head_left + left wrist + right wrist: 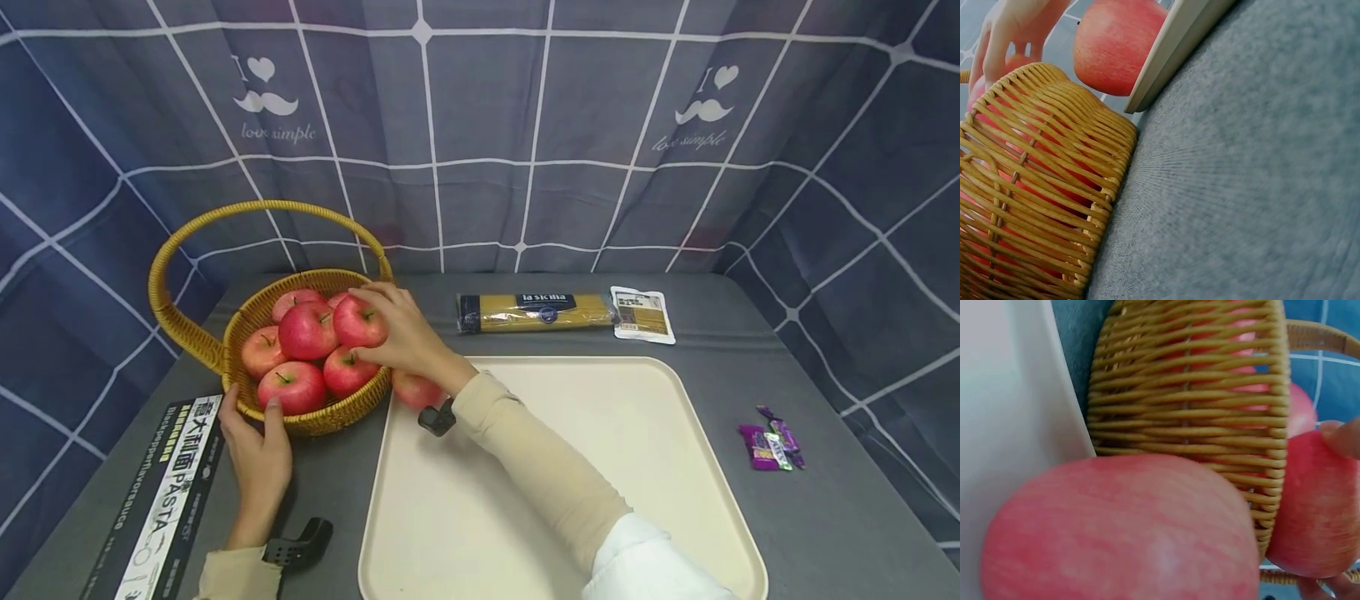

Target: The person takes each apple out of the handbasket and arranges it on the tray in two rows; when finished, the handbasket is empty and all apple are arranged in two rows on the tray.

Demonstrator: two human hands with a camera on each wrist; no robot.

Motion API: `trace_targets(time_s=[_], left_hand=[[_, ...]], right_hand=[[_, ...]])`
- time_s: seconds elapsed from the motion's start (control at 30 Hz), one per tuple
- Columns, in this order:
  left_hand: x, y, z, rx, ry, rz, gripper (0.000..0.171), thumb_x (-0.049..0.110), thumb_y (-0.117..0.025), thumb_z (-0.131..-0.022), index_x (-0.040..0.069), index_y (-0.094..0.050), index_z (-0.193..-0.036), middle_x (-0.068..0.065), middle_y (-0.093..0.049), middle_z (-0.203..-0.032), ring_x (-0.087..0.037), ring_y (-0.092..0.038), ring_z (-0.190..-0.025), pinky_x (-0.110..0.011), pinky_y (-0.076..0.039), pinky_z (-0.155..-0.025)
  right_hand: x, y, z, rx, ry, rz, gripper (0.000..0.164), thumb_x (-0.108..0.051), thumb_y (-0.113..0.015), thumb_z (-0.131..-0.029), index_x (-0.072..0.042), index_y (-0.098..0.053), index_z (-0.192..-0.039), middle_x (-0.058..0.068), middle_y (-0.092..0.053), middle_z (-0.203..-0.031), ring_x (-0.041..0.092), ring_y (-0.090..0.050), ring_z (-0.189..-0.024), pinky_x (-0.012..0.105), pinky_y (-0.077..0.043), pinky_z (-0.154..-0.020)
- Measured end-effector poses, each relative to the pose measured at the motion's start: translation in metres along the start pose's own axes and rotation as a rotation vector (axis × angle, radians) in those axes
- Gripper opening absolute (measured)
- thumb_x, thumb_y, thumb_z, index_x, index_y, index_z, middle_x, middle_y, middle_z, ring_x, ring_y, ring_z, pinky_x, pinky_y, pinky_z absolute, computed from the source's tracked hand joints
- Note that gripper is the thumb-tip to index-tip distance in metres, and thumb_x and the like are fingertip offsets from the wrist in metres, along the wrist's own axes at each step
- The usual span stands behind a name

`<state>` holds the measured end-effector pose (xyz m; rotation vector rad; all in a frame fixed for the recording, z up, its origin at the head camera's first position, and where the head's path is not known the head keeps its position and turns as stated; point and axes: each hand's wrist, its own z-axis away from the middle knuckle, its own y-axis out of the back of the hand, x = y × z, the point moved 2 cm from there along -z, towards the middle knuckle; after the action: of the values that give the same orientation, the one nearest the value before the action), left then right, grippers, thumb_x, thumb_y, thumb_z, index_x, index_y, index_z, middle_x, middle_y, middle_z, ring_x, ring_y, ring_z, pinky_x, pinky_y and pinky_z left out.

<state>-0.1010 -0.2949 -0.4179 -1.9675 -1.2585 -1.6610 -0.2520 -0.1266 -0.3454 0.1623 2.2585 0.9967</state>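
Observation:
A woven wicker basket with a tall hoop handle holds several red apples at the left in the head view. My right hand grips one apple at the basket's right side, thumb below and fingers over the top. The right wrist view shows that apple between fingertips, just past the rim. With my left hand I hold the near-left rim, thumb over the edge. Another apple sits at the tray's far left corner, partly behind my right wrist; it looms large in the right wrist view.
A cream tray fills the middle of the grey table. Behind it lie a spaghetti pack and a white pouch. Purple-wrapped sweets lie at right, a black pasta box at left. A checked curtain surrounds the table.

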Motion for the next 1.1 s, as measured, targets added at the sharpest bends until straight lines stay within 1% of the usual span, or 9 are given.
trace_targets(time_s=[0.13,0.27,0.4,0.53,0.63,0.77,0.87,0.97,1.1], left_hand=[[0.000,0.001,0.000,-0.010,0.005,-0.002,0.056,0.024,-0.044,-0.092,0.010,-0.020,-0.141,-0.019,-0.024,-0.142,-0.032,-0.020,-0.136,-0.044,-0.011,-0.113],[0.001,0.000,0.001,-0.010,0.000,0.005,0.056,0.024,-0.044,-0.092,0.009,-0.020,-0.140,-0.020,-0.024,-0.142,-0.032,-0.019,-0.136,-0.044,-0.011,-0.113],[0.002,-0.003,0.002,-0.008,-0.008,0.000,0.056,0.024,-0.045,-0.092,0.008,-0.022,-0.140,-0.020,-0.025,-0.142,-0.032,-0.021,-0.135,-0.045,-0.013,-0.112],[0.003,-0.007,0.003,-0.016,-0.006,-0.010,0.056,0.025,-0.046,-0.092,0.008,-0.022,-0.139,-0.022,-0.026,-0.141,-0.035,-0.022,-0.134,-0.049,-0.014,-0.110],[0.002,-0.007,0.003,-0.013,-0.003,-0.015,0.056,0.026,-0.046,-0.091,0.009,-0.023,-0.139,-0.022,-0.026,-0.140,-0.036,-0.022,-0.134,-0.050,-0.015,-0.109],[0.002,-0.003,0.003,-0.002,-0.006,-0.019,0.055,0.025,-0.046,-0.091,0.009,-0.024,-0.139,-0.023,-0.027,-0.140,-0.037,-0.023,-0.133,-0.051,-0.015,-0.109],[0.002,0.000,0.003,-0.001,-0.009,-0.024,0.055,0.025,-0.046,-0.092,0.009,-0.023,-0.139,-0.023,-0.026,-0.140,-0.037,-0.023,-0.134,-0.051,-0.015,-0.109],[0.002,0.003,0.002,-0.001,-0.015,-0.023,0.055,0.024,-0.046,-0.092,0.008,-0.023,-0.139,-0.024,-0.026,-0.140,-0.038,-0.022,-0.134,-0.051,-0.015,-0.109],[0.001,0.004,0.002,-0.003,-0.015,-0.020,0.055,0.023,-0.045,-0.092,0.008,-0.022,-0.140,-0.025,-0.026,-0.140,-0.038,-0.021,-0.134,-0.051,-0.014,-0.110]], right_hand=[[-0.001,0.010,0.010,0.008,-0.025,-0.121,0.071,-0.030,-0.077,-0.068,-0.021,-0.047,-0.132,0.001,-0.041,-0.132,0.016,-0.037,-0.122,0.031,-0.040,-0.097],[-0.002,0.029,0.025,0.018,-0.046,-0.156,0.065,-0.032,-0.075,-0.069,-0.023,-0.051,-0.128,-0.002,-0.041,-0.132,0.013,-0.036,-0.123,0.034,-0.040,-0.096],[0.006,0.053,0.049,0.032,-0.062,-0.139,0.063,-0.032,-0.075,-0.067,-0.023,-0.054,-0.126,-0.002,-0.043,-0.130,0.015,-0.036,-0.121,0.035,-0.041,-0.094],[0.024,0.075,0.080,0.041,-0.089,-0.089,0.062,-0.031,-0.076,-0.065,-0.021,-0.056,-0.123,0.000,-0.044,-0.126,0.016,-0.037,-0.119,0.036,-0.044,-0.091],[0.040,0.086,0.105,0.020,-0.110,-0.025,0.062,-0.032,-0.075,-0.065,-0.021,-0.056,-0.123,0.003,-0.045,-0.126,0.018,-0.037,-0.118,0.039,-0.044,-0.089],[0.060,0.090,0.131,-0.033,-0.154,0.040,0.063,-0.034,-0.075,-0.065,-0.020,-0.056,-0.123,0.006,-0.046,-0.125,0.020,-0.037,-0.118,0.043,-0.044,-0.089],[0.069,0.087,0.144,-0.091,-0.193,0.050,0.063,-0.036,-0.074,-0.067,-0.021,-0.055,-0.124,0.005,-0.045,-0.126,0.021,-0.037,-0.118,0.043,-0.043,-0.090],[0.073,0.081,0.150,-0.131,-0.200,0.034,0.062,-0.037,-0.073,-0.069,-0.022,-0.054,-0.125,0.007,-0.045,-0.128,0.021,-0.036,-0.118,0.043,-0.044,-0.089],[0.073,0.079,0.153,-0.151,-0.181,0.023,0.061,-0.036,-0.072,-0.071,-0.022,-0.052,-0.127,0.010,-0.043,-0.130,0.022,-0.037,-0.120,0.043,-0.044,-0.089]])
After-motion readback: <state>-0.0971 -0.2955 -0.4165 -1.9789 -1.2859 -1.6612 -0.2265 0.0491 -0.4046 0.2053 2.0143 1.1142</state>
